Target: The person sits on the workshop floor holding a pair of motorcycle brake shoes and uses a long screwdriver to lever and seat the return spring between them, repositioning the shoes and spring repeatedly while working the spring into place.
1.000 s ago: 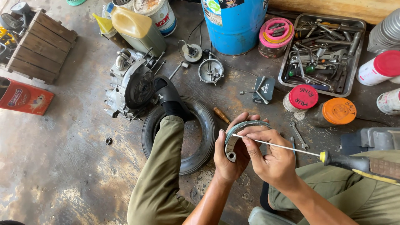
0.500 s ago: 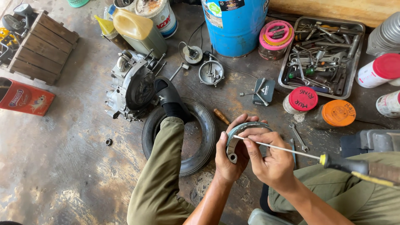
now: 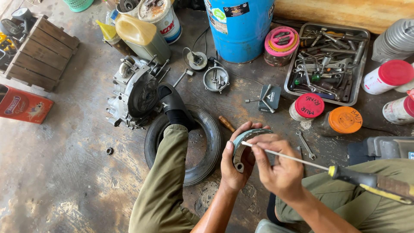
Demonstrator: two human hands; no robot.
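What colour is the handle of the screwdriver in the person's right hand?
The screwdriver handle is black and yellow, seen in the head view, beyond the right hand.

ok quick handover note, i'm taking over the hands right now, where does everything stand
Left hand: cups the curved grey brake shoe, held up over the lap.
Right hand: fingers on the shoe's upper edge; a screwdriver lies across this hand, tip at the shoe.
Nearby: small tyre on the floor, engine case behind it, tool tray, spanner.
Done: shoe is off and in hand.
Left: cannot tell from this view.
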